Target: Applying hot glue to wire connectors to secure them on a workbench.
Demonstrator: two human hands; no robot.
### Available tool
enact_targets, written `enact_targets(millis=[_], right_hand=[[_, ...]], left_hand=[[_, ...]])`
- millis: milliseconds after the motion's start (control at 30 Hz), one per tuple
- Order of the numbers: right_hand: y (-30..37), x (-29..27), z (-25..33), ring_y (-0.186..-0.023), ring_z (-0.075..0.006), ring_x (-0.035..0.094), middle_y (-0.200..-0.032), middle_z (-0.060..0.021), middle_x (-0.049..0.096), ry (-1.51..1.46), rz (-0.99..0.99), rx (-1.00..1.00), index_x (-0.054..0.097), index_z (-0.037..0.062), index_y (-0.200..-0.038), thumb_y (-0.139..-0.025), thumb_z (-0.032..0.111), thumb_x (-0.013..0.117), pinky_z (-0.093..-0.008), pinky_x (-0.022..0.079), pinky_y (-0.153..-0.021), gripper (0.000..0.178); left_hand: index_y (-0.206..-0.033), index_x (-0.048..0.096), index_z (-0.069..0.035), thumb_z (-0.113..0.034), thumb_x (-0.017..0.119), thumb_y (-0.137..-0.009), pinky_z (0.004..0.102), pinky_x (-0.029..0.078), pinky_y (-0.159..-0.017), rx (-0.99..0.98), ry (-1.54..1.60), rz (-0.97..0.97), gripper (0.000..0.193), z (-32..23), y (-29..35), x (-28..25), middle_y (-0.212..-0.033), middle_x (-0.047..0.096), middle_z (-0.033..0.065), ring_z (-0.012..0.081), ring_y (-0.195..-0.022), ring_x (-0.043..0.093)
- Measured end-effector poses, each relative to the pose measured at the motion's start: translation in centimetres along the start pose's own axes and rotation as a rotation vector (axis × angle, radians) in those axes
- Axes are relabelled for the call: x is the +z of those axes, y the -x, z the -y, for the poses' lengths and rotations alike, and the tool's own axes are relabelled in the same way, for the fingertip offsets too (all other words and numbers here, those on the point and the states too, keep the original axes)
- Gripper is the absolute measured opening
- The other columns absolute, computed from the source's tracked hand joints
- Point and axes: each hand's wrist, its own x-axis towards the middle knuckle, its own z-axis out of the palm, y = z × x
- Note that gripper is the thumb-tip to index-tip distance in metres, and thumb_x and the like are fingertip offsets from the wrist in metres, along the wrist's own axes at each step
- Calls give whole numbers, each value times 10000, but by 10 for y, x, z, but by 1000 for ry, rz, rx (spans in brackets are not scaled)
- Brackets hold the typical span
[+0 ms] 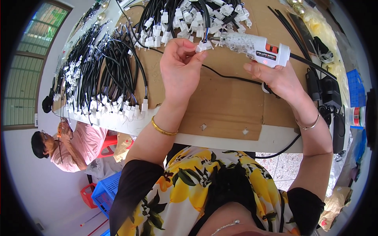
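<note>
Left grip (182, 69) pinched connector (204, 47) between thumb and fingertips; right grip (277, 78) clamped around glue gun (247, 44), nozzle (215, 38) just beside connector's wires (205, 35). Connector seemed partway done; cables (118, 67) lay beyond and left of left grip, finished share unclear.

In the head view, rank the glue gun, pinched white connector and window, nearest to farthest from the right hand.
1. Glue gun: in the right hand.
2. White connector: leftward, in the left hand.
3. Window: far left, in the wall.
</note>
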Motion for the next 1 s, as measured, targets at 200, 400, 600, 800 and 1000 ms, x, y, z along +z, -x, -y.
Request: enact_targets(millis=[200,400,600,800,1000], right_hand=[[-1,-1,-2,-635,-58,488,-681,-1,542,-14,41,-6,542,22,-791,-707,154,644,-202,412,-586,187],[-4,-1,-9,-669,-58,505,-705,4,549,-28,25,-6,539,13,-819,-721,93,624,-209,423,-604,152],[-1,-7,-5,-657,-61,495,-713,-1,560,-1,88,-86,552,14,-831,-726,109,638,-213,413,-597,166],[-1,-5,-3,-642,-67,492,-699,-4,560,18,83,-80,578,14,-842,-726,135,641,-222,411,-585,180],[0,-6,-4,-576,-52,451,-634,16,530,-12,81,-51,562,27,-779,-716,153,648,-213,370,-522,166]], left_hand=[[-850,451,-27,94,610,-702,159,400,-570,-15,57,17,248,1,0,0,-719,545,20,45,-636,497],[-869,459,2,100,579,-727,269,501,-701,-23,136,63,210,4,-2,0,-837,598,133,171,-756,595],[-868,454,-14,106,586,-720,178,431,-598,-16,155,57,232,4,-2,2,-763,580,65,89,-681,558],[-867,456,-4,105,574,-728,204,458,-641,-14,176,67,213,2,-1,2,-781,597,99,121,-712,581],[-868,456,-1,112,570,-725,204,457,-649,2,141,66,214,3,-1,3,-779,600,103,123,-717,581]])
